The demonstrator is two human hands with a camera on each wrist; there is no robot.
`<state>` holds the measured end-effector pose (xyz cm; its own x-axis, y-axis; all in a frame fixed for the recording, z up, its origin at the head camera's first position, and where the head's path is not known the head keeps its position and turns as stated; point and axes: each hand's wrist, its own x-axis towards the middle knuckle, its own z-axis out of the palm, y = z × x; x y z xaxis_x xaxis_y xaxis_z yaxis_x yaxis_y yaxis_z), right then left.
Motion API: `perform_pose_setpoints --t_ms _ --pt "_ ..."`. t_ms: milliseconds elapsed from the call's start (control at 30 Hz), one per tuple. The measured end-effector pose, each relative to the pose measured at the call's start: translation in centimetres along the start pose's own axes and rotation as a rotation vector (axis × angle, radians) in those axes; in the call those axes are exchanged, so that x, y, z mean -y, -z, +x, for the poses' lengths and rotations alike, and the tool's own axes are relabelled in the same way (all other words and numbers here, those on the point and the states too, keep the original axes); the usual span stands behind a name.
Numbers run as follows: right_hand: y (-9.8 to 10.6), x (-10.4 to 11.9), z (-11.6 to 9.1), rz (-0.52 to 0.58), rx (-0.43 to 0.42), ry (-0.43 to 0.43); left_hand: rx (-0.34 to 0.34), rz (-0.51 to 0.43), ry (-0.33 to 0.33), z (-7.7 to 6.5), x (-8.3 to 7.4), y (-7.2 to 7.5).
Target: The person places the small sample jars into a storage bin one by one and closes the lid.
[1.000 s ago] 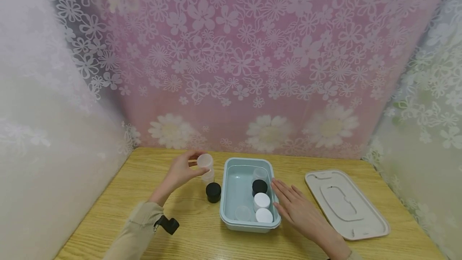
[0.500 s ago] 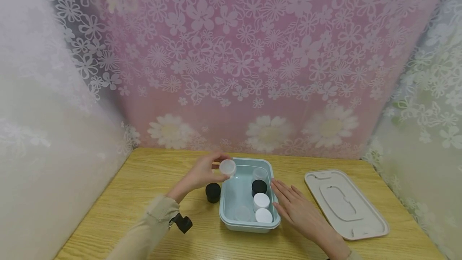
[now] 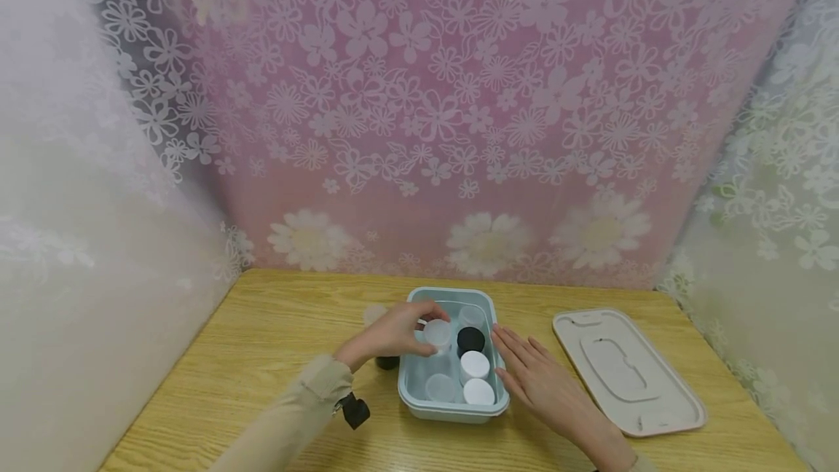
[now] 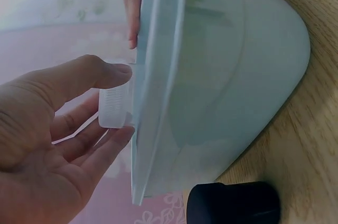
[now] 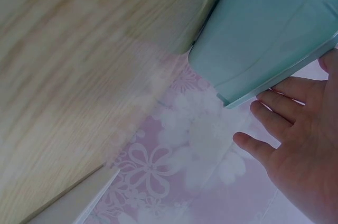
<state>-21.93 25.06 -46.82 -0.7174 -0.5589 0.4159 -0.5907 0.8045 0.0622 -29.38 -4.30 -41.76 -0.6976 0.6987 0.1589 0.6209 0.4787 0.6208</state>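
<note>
- L hand (image 3: 396,331): fingers curled, thumb opposite, gap about as wide as the clear jar (image 3: 437,333) they pinch; ribbed edge up, approx. upright.
- Clear jar: between L fingertips, over inside of blue tub (image 3: 452,414); lower part hidden behind rim in L wrist view, can't tell if it touches bottom.
- R hand (image 3: 540,384): fingers straight, grasping nothing, tips against tub's R rim.
- In tub, R of L fingers, row along R wall, far to near: translucent jar (image 3: 472,316), black-lidded jar (image 3: 470,340), white-lidded jar (image 3: 475,364), 2nd white-lidded jar (image 3: 479,391).
- Nearer wearer than L fingers, same tub: pale jar (image 3: 440,388).
- Outside tub, L of L fingertips: black-topped jar (image 3: 387,363) on desk (image 3: 197,355), close to tub wall; another see-through jar (image 3: 373,313) just past the knuckles. L hand blocks part of both.
- Right of R fingers, apart: pale grey lid (image 3: 632,370), flat, moulded grooves showing.
- Beyond both hands: pink floral curtain (image 3: 426,122). Pale yellow letters along top, blurred; L pair maybe "CR" or "GR", R group incl. "G", rest unclear.
</note>
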Motion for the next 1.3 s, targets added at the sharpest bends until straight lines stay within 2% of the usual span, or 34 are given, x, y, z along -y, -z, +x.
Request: perform_pose_setpoints --t_ms 333,600,733,833,933,1033,1133,1300 --pt "0.2 0.3 -0.1 -0.003 0.007 -0.011 0.179 0.118 0.014 0.8 0.0 -0.8" --pt "0.2 0.5 -0.2 -0.001 -0.009 -0.012 0.299 0.28 0.045 1.3 -1.0 -1.3" --pt "0.2 0.6 -0.2 -0.002 0.001 -0.018 0.329 0.347 0.042 1.2 -1.3 -1.5" --pt "0.3 0.7 -0.2 -0.001 0.013 -0.021 0.332 0.355 0.038 0.9 -1.6 -1.4" --pt "0.3 0.8 -0.2 0.002 0.02 -0.021 0.325 0.34 0.035 0.7 -1.7 -1.2" --pt "0.3 0.9 -0.2 0.004 0.021 -0.019 0.288 0.302 0.021 0.5 -1.5 -0.6" --pt "0.4 1.0 -0.2 0.01 0.022 -0.02 0.207 0.233 -0.01 0.4 -1.1 0.2" --pt "0.4 1.1 -0.3 0.019 0.02 -0.025 0.028 0.078 -0.014 -0.4 0.0 1.2"
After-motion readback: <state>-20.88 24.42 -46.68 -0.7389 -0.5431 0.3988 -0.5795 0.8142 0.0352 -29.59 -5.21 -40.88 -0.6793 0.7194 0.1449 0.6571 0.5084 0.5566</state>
